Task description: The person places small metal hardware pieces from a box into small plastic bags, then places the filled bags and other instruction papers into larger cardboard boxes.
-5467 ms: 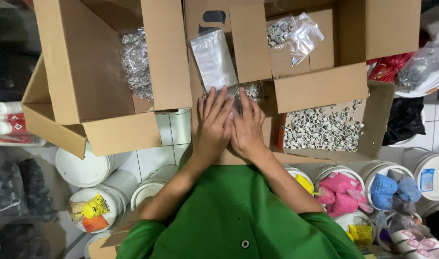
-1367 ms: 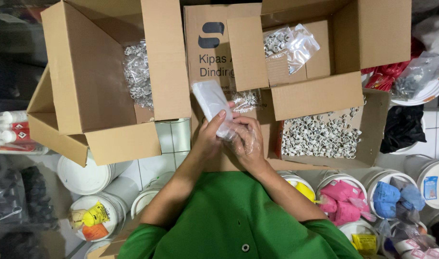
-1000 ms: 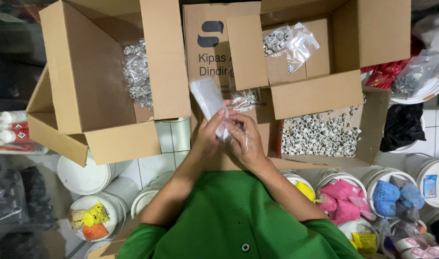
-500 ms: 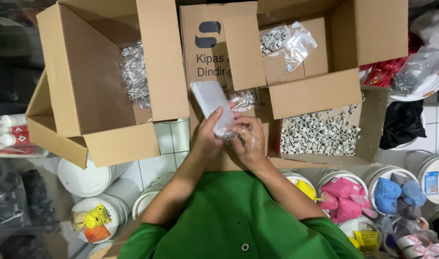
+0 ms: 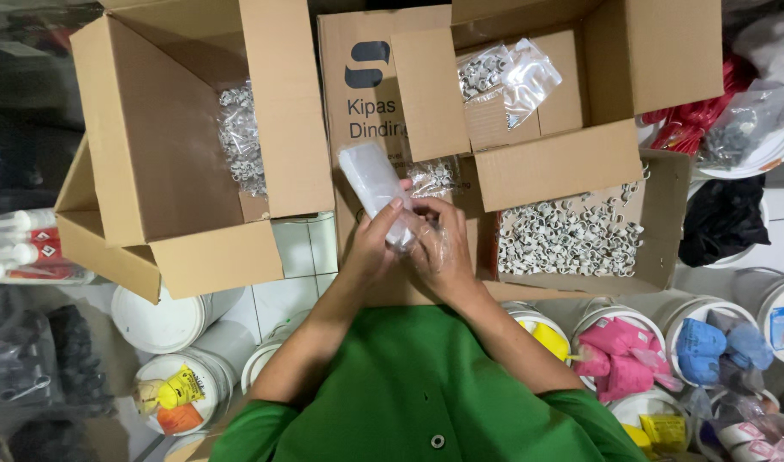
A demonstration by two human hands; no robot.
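Your left hand and right hand grip 1 clear plastic bag above a flat cardboard box.

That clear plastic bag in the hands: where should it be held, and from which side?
Probably at its lower end, coming from below. The clear plastic bag stands tilted up and to the left, its limp upper part free. The left hand and right hand already pinch that lower end, where its sides gather.

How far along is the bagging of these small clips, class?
Done: filled bags lie in the left carton. In hand: the left hand and right hand hold a clear bag. Left: many loose white clips fill the right-hand carton.
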